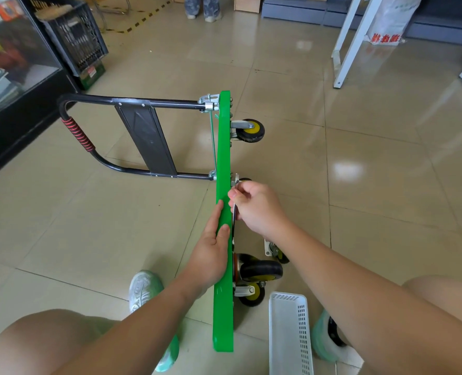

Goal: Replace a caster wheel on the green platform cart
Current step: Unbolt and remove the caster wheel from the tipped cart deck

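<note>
The green platform cart [223,147] stands on its edge on the floor, its black handle [132,104] folded out to the left. My left hand [210,247] lies flat against the upper edge of the green deck with straight fingers. My right hand [256,207] grips a slim metal wrench [234,212] on the wheel side, by a caster plate [235,181] whose wheel is mostly hidden. A yellow-hubbed caster [250,130] sticks out at the far end. Two more casters [256,272] show near me. A loose caster [274,250] lies on the floor behind my right forearm.
A white perforated plastic basket [289,334] sits on the tile floor at my right foot. A black crate [75,39] and a dark glass cabinet [13,77] stand at the left. White frame legs [349,44] rise at the back right. A person's legs [202,6] stand far off.
</note>
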Available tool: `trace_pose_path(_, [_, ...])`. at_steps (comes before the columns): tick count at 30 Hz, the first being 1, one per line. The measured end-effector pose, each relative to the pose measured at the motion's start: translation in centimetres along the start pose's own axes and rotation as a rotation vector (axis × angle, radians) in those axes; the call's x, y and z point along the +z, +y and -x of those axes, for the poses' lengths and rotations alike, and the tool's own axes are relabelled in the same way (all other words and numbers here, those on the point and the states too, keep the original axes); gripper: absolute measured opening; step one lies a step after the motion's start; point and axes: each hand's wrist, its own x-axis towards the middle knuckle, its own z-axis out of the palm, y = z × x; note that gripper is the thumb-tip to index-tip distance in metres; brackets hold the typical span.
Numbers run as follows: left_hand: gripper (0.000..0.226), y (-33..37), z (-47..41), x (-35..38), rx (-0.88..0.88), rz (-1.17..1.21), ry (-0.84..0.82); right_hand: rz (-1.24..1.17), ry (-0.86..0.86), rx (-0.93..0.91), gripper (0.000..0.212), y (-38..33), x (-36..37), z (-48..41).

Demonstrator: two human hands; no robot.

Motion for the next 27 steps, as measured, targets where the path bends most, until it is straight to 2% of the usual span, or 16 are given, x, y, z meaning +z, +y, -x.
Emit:
trace_pose_path(13, [0.051,0.3,-0.1,0.2,-0.022,-0.032,0.023,-0.043,0.013,-0.007,0.023,-0.7,-0.1,1.4])
trace_pose_path(17, [0.051,0.5,-0.1,0.0,-0.015,-0.015,0.011,0.024,-0.008,-0.041,0.02,-1.2,-0.5,3.2])
trace_pose_path(23, [0.049,0.6,0.2,-0.1,-0.033,0.051,-0.013,-0.088,-0.049,-0.095,0.019,-0.8,-1.4,6.6])
trace_pose_path(27, [0.049,0.4,0.3,-0.1,-0.029,0.044,-0.009,-0.125,-0.007,-0.129,0.018,-0.2,-1.2,7.6])
